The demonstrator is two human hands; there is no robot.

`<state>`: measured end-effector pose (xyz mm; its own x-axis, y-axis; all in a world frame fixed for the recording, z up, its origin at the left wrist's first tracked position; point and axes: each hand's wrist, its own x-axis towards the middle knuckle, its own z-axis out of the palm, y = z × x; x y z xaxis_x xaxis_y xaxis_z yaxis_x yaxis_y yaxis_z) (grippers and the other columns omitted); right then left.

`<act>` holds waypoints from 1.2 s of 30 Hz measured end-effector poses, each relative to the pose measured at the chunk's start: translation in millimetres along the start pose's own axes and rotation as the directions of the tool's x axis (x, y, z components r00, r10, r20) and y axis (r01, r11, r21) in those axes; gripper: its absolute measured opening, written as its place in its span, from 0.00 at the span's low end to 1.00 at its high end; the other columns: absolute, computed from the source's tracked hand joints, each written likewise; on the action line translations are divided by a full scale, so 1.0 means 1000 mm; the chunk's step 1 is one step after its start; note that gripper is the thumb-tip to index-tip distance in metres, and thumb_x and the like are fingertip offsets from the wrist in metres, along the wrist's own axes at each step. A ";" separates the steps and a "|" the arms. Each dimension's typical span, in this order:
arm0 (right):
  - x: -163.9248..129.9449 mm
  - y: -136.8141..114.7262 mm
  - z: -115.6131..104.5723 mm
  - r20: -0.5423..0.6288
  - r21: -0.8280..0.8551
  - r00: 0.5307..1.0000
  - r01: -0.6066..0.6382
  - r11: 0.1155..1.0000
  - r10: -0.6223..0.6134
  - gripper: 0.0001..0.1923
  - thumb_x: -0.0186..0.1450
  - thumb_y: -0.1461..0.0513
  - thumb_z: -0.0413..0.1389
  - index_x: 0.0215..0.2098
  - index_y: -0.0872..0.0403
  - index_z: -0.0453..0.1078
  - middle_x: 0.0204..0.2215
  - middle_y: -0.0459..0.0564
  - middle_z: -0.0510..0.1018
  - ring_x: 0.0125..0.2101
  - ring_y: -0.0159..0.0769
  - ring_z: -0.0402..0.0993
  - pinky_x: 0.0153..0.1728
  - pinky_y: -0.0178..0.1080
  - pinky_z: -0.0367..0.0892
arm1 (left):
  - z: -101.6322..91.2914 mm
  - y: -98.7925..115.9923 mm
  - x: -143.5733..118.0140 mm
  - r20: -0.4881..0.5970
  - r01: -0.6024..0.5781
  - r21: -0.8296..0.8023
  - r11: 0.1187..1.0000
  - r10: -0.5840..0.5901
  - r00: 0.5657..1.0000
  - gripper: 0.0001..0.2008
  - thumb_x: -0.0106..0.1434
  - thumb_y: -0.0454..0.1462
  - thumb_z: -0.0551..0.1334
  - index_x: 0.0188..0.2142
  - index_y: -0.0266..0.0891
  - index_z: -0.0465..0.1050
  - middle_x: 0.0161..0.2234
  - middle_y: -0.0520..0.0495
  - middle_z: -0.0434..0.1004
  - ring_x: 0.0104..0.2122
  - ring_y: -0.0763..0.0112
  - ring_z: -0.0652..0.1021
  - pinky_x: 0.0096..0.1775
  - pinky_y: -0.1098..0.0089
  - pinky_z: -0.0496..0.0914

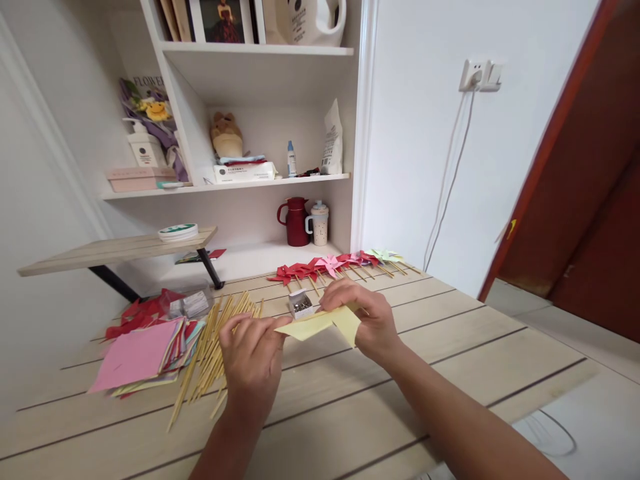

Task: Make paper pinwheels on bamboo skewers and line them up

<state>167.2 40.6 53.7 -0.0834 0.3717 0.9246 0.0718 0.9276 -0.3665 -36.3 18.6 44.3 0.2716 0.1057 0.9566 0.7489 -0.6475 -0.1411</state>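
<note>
A pale yellow sheet of paper (pixel 311 325), folded or bent with a flap hanging at its right, is held above the table. My left hand (pixel 254 353) pinches its left corner. Closed around the right part of the same paper, my right hand (pixel 363 317) hides some of it. Just behind the paper stands a small open box of metal pins (pixel 301 303). Thin wooden sticks (pixel 215 347) lie in a loose heap beside my left hand. Further left is a stack of coloured paper squares (pixel 137 357), pink on top.
Finished-looking paper pinwheels (pixel 330 265) in red, pink and pale green lie along the table's back edge. A small raised shelf (pixel 125 250) stands at the left rear. Behind the slatted table (pixel 450 333), a shelf unit holds a red jug (pixel 297 223) and a cup (pixel 320 223).
</note>
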 end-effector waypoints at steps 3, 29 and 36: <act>0.000 -0.004 0.002 -0.036 -0.047 0.999 0.004 0.999 -0.006 0.04 0.64 0.66 0.62 0.35 0.50 0.74 0.29 0.49 0.78 0.33 0.38 0.75 0.34 0.42 0.71 | -0.001 0.003 0.001 -0.020 -0.002 0.045 0.999 0.003 1.000 0.08 0.66 0.28 0.62 0.32 0.43 0.73 0.31 0.53 0.82 0.29 0.69 0.76 0.47 0.58 0.63; 0.000 0.007 -0.001 -0.018 -0.130 0.989 -0.147 0.981 0.146 0.04 0.63 0.63 0.63 0.33 0.50 0.72 0.29 0.46 0.78 0.34 0.38 0.75 0.44 0.45 0.71 | 0.013 0.005 -0.008 0.012 0.130 -0.027 0.991 -0.130 0.991 0.05 0.66 0.31 0.63 0.32 0.39 0.74 0.28 0.51 0.80 0.31 0.68 0.77 0.47 0.60 0.63; 0.001 0.011 -0.001 -0.016 -0.160 0.916 -0.399 0.903 0.402 0.10 0.63 0.56 0.64 0.40 0.50 0.73 0.35 0.47 0.80 0.36 0.40 0.75 0.40 0.42 0.69 | 0.023 0.010 -0.016 0.301 0.588 -0.361 0.724 -0.506 0.808 0.09 0.67 0.36 0.60 0.36 0.41 0.80 0.34 0.49 0.82 0.34 0.67 0.79 0.38 0.68 0.69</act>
<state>168.9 50.8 50.7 -0.0315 0.7123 0.7012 0.2571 0.6837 -0.6830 -19.5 27.9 21.7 0.0225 0.6403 0.7678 0.4841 -0.6789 0.5520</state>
